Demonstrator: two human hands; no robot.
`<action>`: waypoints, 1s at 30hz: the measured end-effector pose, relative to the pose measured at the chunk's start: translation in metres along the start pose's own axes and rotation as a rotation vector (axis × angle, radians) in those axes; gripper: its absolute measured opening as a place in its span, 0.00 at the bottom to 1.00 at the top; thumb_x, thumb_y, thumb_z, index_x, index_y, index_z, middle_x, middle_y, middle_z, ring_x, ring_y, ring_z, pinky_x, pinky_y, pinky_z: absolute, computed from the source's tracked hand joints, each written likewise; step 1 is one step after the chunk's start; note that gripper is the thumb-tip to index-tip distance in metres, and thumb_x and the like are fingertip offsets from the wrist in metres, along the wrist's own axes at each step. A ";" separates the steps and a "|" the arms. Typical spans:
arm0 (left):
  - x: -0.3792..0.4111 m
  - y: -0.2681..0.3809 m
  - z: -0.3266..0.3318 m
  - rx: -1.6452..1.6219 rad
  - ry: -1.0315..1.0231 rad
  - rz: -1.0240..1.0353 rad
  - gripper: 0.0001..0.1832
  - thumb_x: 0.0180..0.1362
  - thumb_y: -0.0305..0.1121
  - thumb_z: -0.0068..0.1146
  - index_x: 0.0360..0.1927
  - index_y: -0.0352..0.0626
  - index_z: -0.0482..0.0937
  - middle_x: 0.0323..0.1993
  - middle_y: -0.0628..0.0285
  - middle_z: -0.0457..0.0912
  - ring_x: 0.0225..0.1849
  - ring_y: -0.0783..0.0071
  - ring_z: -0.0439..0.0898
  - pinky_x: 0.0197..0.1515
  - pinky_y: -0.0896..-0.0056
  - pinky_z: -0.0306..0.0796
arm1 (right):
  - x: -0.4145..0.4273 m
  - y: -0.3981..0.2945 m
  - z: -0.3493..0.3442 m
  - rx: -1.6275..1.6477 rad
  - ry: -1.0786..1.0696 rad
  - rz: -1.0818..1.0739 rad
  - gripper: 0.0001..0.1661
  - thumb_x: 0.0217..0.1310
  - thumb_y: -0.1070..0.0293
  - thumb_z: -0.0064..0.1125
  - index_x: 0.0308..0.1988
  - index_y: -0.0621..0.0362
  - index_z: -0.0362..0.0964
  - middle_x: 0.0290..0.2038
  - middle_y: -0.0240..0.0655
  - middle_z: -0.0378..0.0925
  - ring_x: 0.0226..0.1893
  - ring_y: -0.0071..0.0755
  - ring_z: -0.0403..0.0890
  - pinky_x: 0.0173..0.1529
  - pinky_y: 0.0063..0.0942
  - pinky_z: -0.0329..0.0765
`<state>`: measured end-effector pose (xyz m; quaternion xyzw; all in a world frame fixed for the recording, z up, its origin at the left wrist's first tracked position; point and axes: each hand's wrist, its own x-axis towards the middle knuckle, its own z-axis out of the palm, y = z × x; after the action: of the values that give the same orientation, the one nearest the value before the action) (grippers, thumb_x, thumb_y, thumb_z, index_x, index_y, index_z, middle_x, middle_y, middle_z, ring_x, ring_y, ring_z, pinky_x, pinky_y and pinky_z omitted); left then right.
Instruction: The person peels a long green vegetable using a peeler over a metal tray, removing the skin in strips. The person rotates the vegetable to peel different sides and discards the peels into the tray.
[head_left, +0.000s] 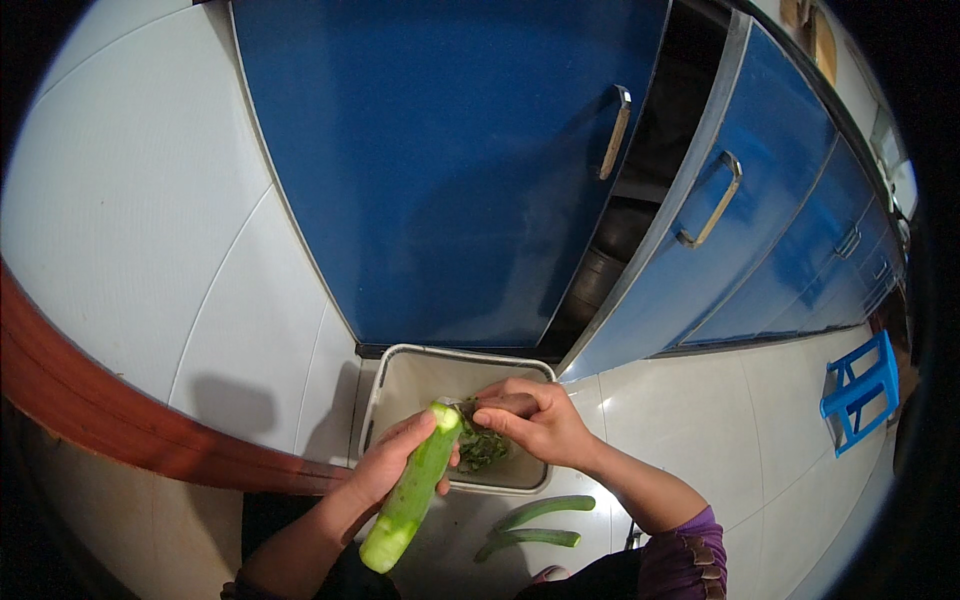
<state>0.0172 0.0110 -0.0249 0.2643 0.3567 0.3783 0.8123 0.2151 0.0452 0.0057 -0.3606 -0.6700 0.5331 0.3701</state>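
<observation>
A long green gourd or squash (412, 491), with pale patches at both ends, lies slanted in my left hand (394, 457), whose fingers wrap around it. My right hand (551, 424) grips the brown handle of a kitchen tool (510, 405); its metal part meets the upper end of the squash, and its exact kind is hard to tell. Both hands are over a pale plastic bin (517, 484) with green scraps (480, 450) inside. Two slender green vegetables (551, 506) lie on the floor below the bin.
Blue cabinet doors (450, 172) with metal handles rise behind the bin, one standing partly open with dark pots (596, 277) inside. White tiled wall (142, 202) and a reddish-brown door sill or frame (150, 435) are at left. A blue plastic stool (862, 394) stands at far right.
</observation>
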 end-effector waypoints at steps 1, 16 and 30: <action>0.000 0.000 0.000 0.000 0.010 0.009 0.22 0.60 0.49 0.39 0.45 0.39 0.68 0.31 0.59 0.74 0.30 0.73 0.75 0.24 0.71 0.74 | 0.000 0.001 0.001 -0.002 -0.001 0.002 0.10 0.51 0.69 0.60 0.32 0.64 0.74 0.35 0.38 0.74 0.32 0.21 0.74 0.34 0.19 0.71; -0.004 0.003 0.004 0.089 0.010 -0.027 0.21 0.59 0.50 0.39 0.37 0.41 0.70 0.24 0.60 0.73 0.17 0.70 0.74 0.18 0.73 0.71 | -0.005 -0.009 0.003 -0.156 0.007 -0.065 0.08 0.54 0.70 0.57 0.31 0.65 0.74 0.21 0.35 0.76 0.20 0.18 0.73 0.24 0.18 0.68; -0.003 0.005 0.010 0.082 -0.010 0.034 0.19 0.61 0.47 0.37 0.41 0.42 0.67 0.25 0.57 0.74 0.18 0.70 0.74 0.19 0.73 0.71 | -0.003 -0.002 0.000 -0.141 -0.037 -0.115 0.08 0.53 0.70 0.57 0.30 0.64 0.73 0.24 0.34 0.73 0.27 0.19 0.73 0.25 0.17 0.68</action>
<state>0.0213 0.0101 -0.0144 0.3052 0.3630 0.3760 0.7960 0.2161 0.0421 0.0073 -0.3368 -0.7321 0.4690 0.3614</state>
